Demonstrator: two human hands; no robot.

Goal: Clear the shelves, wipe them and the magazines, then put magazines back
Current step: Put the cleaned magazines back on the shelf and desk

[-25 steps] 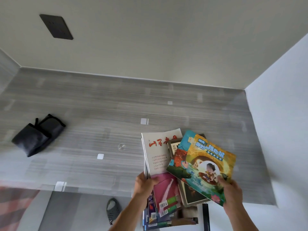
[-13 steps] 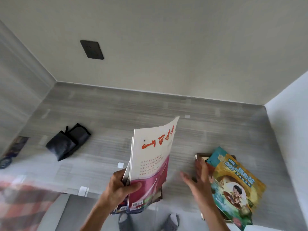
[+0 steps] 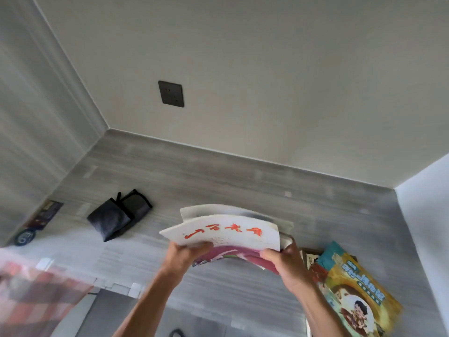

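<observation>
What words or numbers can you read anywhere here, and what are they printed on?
Magazine held in both hands: large red brush characters, too blurred to read.
Colourful children's book on the grey surface: blue title characters, unreadable.
Flat item at far left: print too small.
Nothing else legible.

Two hands were in view, a left hand [image 3: 185,254] and a right hand [image 3: 288,263], and together they gripped one bundle of magazines [image 3: 226,233]; how many issues it held could not be counted, though at least three layered covers showed. At the right edge of the grey surface [image 3: 218,181] lay one small pile [image 3: 349,288], with one colourful cartoon cover on top and at least one more beneath. One black folded bag [image 3: 119,215] lay toward the left. One dark wall socket [image 3: 170,93] sat on the wall. One dark round object [image 3: 24,237] rested at the far left edge.
</observation>
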